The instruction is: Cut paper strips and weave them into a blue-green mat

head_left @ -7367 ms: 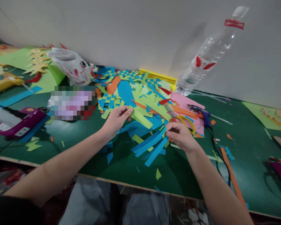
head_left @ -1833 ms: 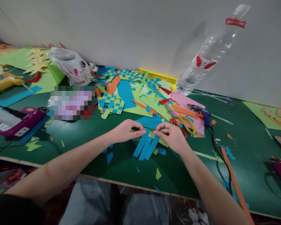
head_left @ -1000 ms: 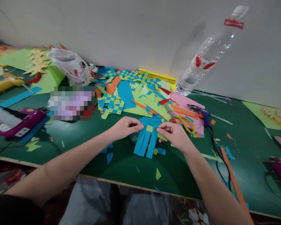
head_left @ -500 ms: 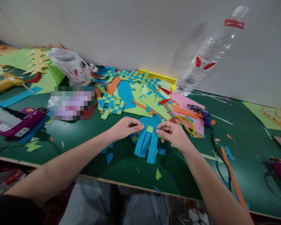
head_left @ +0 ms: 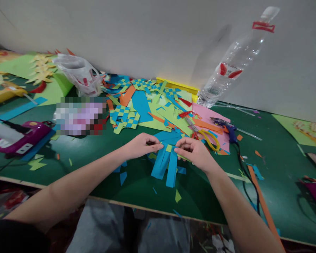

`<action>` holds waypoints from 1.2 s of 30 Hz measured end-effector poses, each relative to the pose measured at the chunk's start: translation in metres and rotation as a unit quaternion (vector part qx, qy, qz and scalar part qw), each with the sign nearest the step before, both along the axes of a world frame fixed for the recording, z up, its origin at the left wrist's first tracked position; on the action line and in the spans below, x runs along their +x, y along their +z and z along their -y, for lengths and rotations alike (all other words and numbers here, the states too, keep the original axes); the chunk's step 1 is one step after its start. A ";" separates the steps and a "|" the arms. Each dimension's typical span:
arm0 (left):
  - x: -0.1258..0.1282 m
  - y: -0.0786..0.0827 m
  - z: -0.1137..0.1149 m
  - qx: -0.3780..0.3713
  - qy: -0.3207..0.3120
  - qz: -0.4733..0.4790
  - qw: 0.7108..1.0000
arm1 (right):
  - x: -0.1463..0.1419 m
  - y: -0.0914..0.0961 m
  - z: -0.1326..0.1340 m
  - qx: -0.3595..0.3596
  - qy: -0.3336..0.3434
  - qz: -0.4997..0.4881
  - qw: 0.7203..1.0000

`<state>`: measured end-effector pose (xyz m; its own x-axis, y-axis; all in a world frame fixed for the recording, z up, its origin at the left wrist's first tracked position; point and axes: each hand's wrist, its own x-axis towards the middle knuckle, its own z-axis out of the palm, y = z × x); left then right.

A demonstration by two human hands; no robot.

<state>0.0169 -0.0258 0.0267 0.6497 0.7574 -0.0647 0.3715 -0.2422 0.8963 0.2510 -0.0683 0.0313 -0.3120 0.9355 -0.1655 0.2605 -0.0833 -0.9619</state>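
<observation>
Blue paper strips [head_left: 159, 168] hang fanned out over the table between my two hands, with a small green strip [head_left: 169, 148] crossing near their top. My left hand [head_left: 144, 146] pinches the left side of this paper between thumb and fingers. On the right side, my right hand [head_left: 191, 150] is closed in a pinch on the strips, and a bit of green paper shows under its fingers. The fingertips cover the exact gripping spots. Behind the hands lies more blue paper [head_left: 164, 135], and a pair of yellow-handled scissors [head_left: 209, 140] rests to the right.
Woven blue-green paper pieces [head_left: 125, 117] and scraps are heaped at the back. A glue gun [head_left: 229, 131] with a black cord lies right, near a tilted plastic bottle [head_left: 231, 66]. A purple power strip [head_left: 33, 135] and a plastic bag [head_left: 80, 75] are left.
The blue strips hang slightly lower, and the gap between the left ones has narrowed. My hands have shifted only a little; both still pinch the paper.
</observation>
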 end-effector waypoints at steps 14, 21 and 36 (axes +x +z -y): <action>0.000 -0.002 0.000 0.026 -0.005 -0.012 1.000 | -0.001 0.002 0.000 -0.008 0.037 0.015 0.999; 0.000 0.000 0.001 0.033 -0.027 -0.016 0.999 | 0.002 0.005 0.001 0.004 0.059 0.084 0.995; 0.000 -0.003 0.000 0.022 -0.031 -0.027 0.999 | 0.002 0.008 0.002 -0.019 0.068 0.065 0.995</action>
